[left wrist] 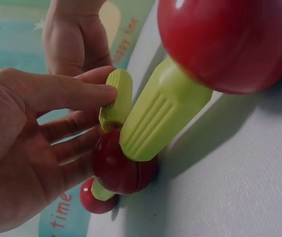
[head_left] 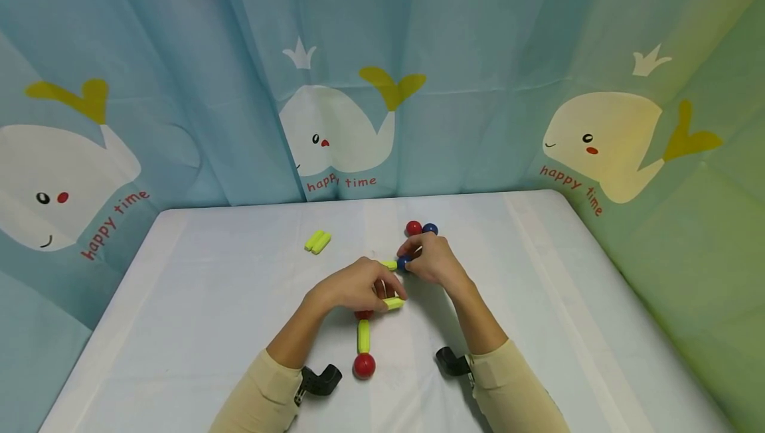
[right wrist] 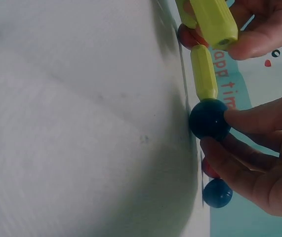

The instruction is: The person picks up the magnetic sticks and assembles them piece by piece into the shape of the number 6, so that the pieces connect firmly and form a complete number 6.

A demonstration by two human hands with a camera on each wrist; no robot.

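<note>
My left hand (head_left: pixel 361 287) pinches a yellow-green rod (left wrist: pixel 117 98) between thumb and finger, above the white table. In the left wrist view, that rod's lower end is against or very close to a red ball (left wrist: pixel 123 165); I cannot tell whether it is joined. Another yellow-green rod (head_left: pixel 364 337) links this ball to a nearer red ball (head_left: pixel 364 366). My right hand (head_left: pixel 435 261) grips a blue ball (right wrist: pixel 210 120) between thumb and fingers. A yellow-green rod (right wrist: pixel 204 74) meets the blue ball and reaches left, its far end partly hidden behind my left hand in the head view.
Two loose yellow-green rods (head_left: pixel 318 242) lie side by side at the back left. Behind my right hand, a red ball (head_left: pixel 414 228) and a blue ball (head_left: pixel 429 228) sit together. A whale-print curtain (head_left: pixel 478 141) hangs behind the white table (head_left: pixel 197 327).
</note>
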